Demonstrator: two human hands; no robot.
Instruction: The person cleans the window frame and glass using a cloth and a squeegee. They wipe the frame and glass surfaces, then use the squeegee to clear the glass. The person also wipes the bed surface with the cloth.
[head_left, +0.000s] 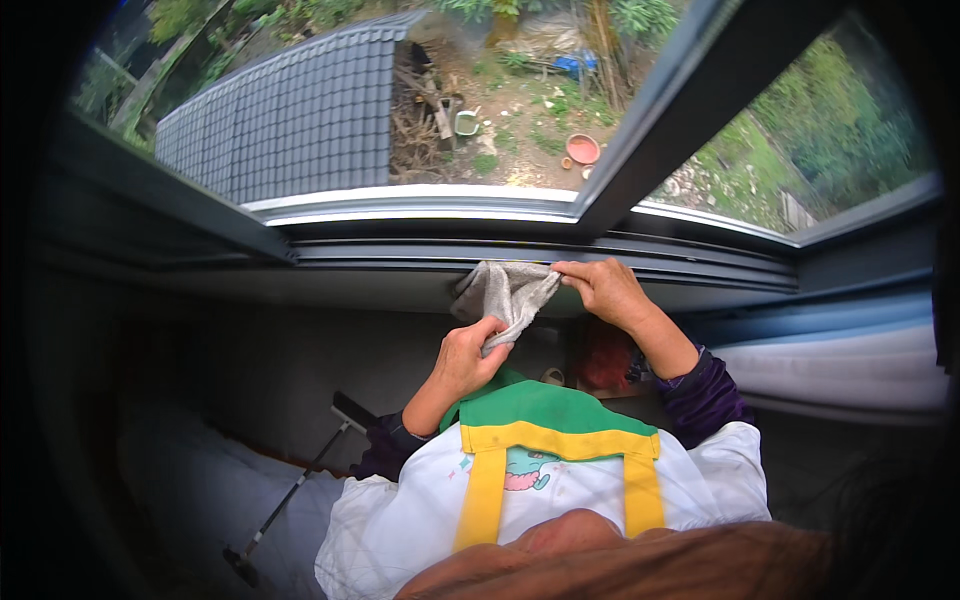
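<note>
A grey cloth (517, 294) hangs in folds between my two hands, just on the near side of the window track (420, 253). My left hand (469, 356) pinches its lower end in front of the green and yellow apron (555, 420). The upper right corner of the cloth is gripped by the fingertips of my right hand (606, 291), at the near edge of the track. Dark metal rails run along the sill behind the cloth. Whether the cloth touches the rails, I cannot tell.
A dark window frame post (697, 97) rises on the right. Beyond the opening lie a tiled roof (300, 112) and a yard with a red basin (583, 149). A broom (300, 480) leans at lower left by a bed. Blue and white curtain fabric (832, 352) hangs at right.
</note>
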